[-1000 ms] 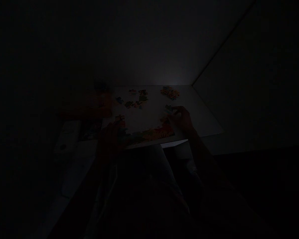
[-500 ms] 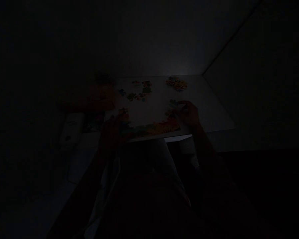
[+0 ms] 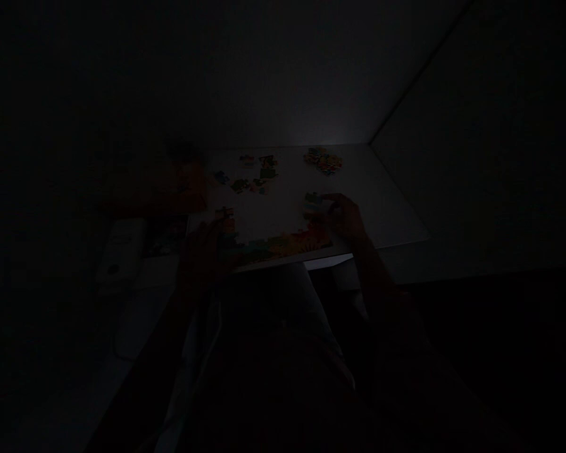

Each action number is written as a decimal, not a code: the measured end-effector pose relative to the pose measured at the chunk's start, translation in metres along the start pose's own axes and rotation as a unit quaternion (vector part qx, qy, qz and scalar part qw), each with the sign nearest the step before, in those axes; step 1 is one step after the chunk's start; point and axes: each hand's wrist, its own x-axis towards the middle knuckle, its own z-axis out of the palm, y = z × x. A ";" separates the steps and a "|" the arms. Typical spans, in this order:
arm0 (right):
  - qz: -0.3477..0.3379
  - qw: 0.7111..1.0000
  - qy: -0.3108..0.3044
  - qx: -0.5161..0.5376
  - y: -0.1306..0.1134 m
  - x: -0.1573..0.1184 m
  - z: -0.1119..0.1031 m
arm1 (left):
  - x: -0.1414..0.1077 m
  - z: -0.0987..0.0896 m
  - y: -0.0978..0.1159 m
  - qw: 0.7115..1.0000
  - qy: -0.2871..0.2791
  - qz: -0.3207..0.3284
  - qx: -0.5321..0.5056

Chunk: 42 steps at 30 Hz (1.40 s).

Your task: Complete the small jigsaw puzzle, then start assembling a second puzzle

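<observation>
The view is very dark. A partly joined jigsaw puzzle (image 3: 283, 245) in green, orange and red lies along the near edge of the white table. My left hand (image 3: 202, 255) rests at its left end, fingers stretched out and touching the left side pieces. At the right end, my right hand (image 3: 344, 219) has thumb and fingers bent round a blue-green puzzle piece (image 3: 313, 200), at the top of the right side column. Whether that piece is locked to the one below, I cannot tell.
Several loose puzzle pieces (image 3: 268, 173) lie spread at the back left of the white table (image 3: 377, 201). A heap of pieces (image 3: 324, 161) sits at the back right. Left of the table are an orange box (image 3: 188, 189) and a white box-like object (image 3: 121, 248). A wall (image 3: 283, 94) stands behind.
The whole view has shifted slightly, so things appear further left. My right hand stays at the blue-green puzzle piece, and my left hand keeps its place at the puzzle's left end.
</observation>
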 end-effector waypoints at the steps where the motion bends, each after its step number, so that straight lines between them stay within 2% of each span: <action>1: -0.001 1.000 0.003 -0.001 0.000 0.000 0.001 | 0.000 0.000 0.000 1.000 0.001 0.000 -0.001; 5: -0.011 1.000 0.007 0.000 -0.002 0.001 0.000 | 0.000 0.001 -0.001 1.000 0.008 -0.010 0.003; 11: 0.029 0.999 0.025 -0.007 -0.001 0.003 -0.002 | 0.000 -0.001 0.001 1.000 -0.003 -0.004 0.005; 14: 0.018 0.999 0.037 0.008 0.001 0.002 -0.002 | -0.001 -0.001 0.002 1.000 0.006 -0.009 0.008; 17: 0.018 0.999 0.022 0.027 -0.001 0.006 -0.001 | -0.002 0.001 0.004 1.000 0.016 -0.009 0.002; 20: 0.006 1.000 -0.010 -0.005 -0.009 0.027 0.007 | -0.003 0.003 0.005 1.000 0.025 -0.008 0.000; 25: -0.062 0.994 -0.058 -0.070 -0.038 0.089 0.044 | -0.004 0.003 0.007 1.000 0.027 -0.009 0.004; 30: -0.076 0.983 -0.121 -0.117 -0.080 0.140 0.088 | -0.007 0.000 0.008 1.000 0.021 0.005 0.010; 33: -0.070 0.973 -0.149 -0.159 -0.104 0.156 0.111 | -0.007 -0.002 0.007 1.000 0.014 0.007 0.008; 36: -0.074 0.972 -0.149 -0.166 -0.128 0.166 0.137 | -0.006 -0.001 0.007 1.000 0.007 0.009 0.000; 39: -0.109 0.969 -0.162 -0.149 -0.155 0.174 0.165 | -0.006 0.002 0.007 1.000 0.019 0.006 -0.014; 42: -0.137 0.956 -0.206 -0.154 -0.181 0.184 0.188 | -0.006 0.004 0.009 0.999 0.028 -0.005 -0.025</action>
